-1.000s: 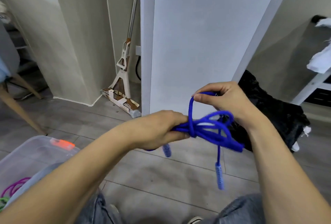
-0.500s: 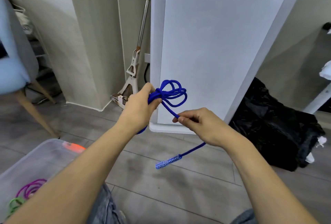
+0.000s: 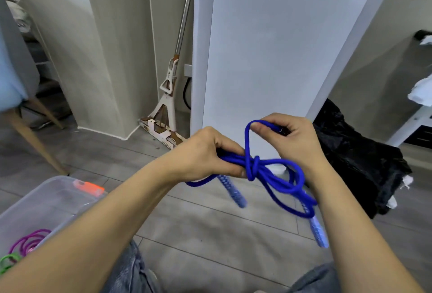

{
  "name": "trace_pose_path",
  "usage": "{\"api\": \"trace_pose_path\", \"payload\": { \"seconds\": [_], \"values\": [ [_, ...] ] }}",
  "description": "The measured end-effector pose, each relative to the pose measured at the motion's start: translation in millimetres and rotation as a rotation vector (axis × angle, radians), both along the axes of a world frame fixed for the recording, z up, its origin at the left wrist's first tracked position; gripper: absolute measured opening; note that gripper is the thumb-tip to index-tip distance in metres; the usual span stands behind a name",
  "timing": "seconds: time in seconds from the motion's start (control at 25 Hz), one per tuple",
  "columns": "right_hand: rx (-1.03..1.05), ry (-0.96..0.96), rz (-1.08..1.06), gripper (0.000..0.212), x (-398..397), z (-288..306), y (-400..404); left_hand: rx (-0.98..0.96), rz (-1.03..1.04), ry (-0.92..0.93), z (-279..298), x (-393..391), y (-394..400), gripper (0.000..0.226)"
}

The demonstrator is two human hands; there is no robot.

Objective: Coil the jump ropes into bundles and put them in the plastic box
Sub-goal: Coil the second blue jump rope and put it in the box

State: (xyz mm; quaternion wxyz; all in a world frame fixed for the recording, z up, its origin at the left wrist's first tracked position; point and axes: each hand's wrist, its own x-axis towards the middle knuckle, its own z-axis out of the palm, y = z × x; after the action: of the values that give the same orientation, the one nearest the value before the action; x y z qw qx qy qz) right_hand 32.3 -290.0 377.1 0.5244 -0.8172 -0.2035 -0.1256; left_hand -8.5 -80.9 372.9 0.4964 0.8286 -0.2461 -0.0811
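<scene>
Since half a second ago the hands have come back together and the blue jump rope (image 3: 268, 175) has gone from a small raised cluster to a longer bundle lying across between them; the left hand (image 3: 205, 154) is gripping the gathered strands, its fingers curled fully round them, just left of a wrap cinched round the bundle; the right hand (image 3: 289, 136) is pinching a single strand between thumb and forefinger, holding it up in an arch that is dropping to the wrap; loose loops are hanging below the right wrist, and two pale blue handles are dangling over the grey floor (image 3: 198, 229); the plastic box (image 3: 53, 189), with an orange latch, is sitting at lower left, holding a purple rope (image 3: 28, 242) and a green rope (image 3: 8, 261).
</scene>
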Motion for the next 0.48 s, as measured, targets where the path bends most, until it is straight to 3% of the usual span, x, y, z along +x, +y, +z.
{"api": "trace_pose_path", "payload": {
  "seconds": [0.12, 0.24, 0.32, 0.48],
  "values": [
    [0.096, 0.171, 0.101, 0.015, 7, -4, -8, -0.254, 0.122, 0.01, 8, -1, 6, 0.022],
    [-0.047, 0.31, 0.206, 0.019, 8, -14, -1, -0.4, 0.238, 0.027, 10, 0, 9, 0.026],
    [-0.132, 0.457, 0.228, 0.029, 3, -17, 10, -0.434, 0.345, 0.036, 7, 5, 12, 0.028],
    [-0.22, 0.448, 0.337, 0.037, -5, -21, 27, -0.296, 0.642, -0.03, -9, 23, 25, 0.028]
  ]
}}
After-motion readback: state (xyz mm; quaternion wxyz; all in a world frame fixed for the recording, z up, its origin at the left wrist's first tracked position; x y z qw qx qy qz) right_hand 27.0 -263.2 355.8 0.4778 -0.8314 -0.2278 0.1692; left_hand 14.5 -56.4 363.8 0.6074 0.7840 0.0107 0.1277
